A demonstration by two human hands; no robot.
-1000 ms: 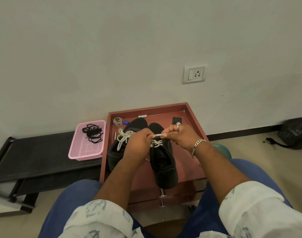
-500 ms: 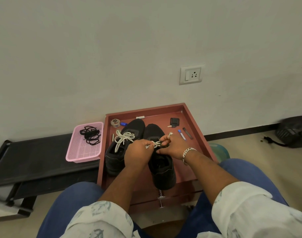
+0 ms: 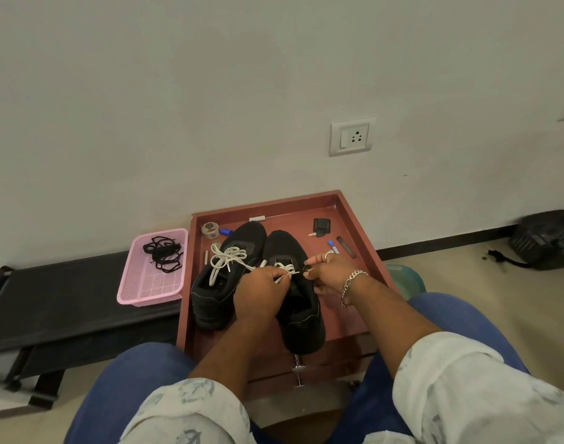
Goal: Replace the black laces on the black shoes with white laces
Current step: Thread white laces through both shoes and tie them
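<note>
Here, both hands' grip pinches white lace (image 3: 285, 273) over the red tray (image 3: 354, 219); beyond, a pale wall (image 3: 242, 91) with its socket (image 3: 351, 137).

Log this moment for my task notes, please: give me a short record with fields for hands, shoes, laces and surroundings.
left hand: pinches white lace
right hand: pinches the same lace
right shoe: being laced
left shoe: white bow tied
black laces: in pink basket
surface: red-brown tray
</note>
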